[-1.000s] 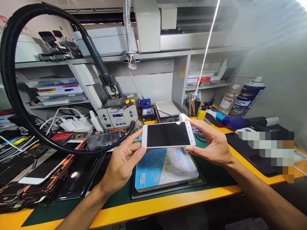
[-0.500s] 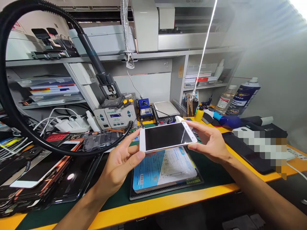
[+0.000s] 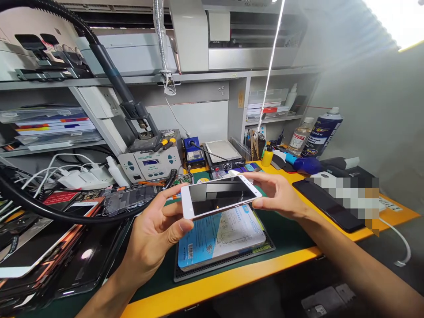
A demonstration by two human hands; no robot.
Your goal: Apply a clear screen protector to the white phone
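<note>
A white smartphone with a dark screen is held sideways between my two hands, above the bench. My left hand is closed on its left end, the thumb at the near corner and the fingers at the far side. On the right end, my right hand grips with thumb and fingers. Reflections lie across the screen, and the phone's back is hidden. Beneath it a blue and white package rests on a dark perforated mat.
Stacked phone parts crowd the left. A black hose curves in front of the grey rework station. At the right lie a black phone, a spray can and a clear bottle. The bench's yellow edge runs along the front.
My view has turned a little to the right, so the bench appears shifted left. The phone is tilted differently, and its screen now shows a grey reflection. Both hands keep their hold.
</note>
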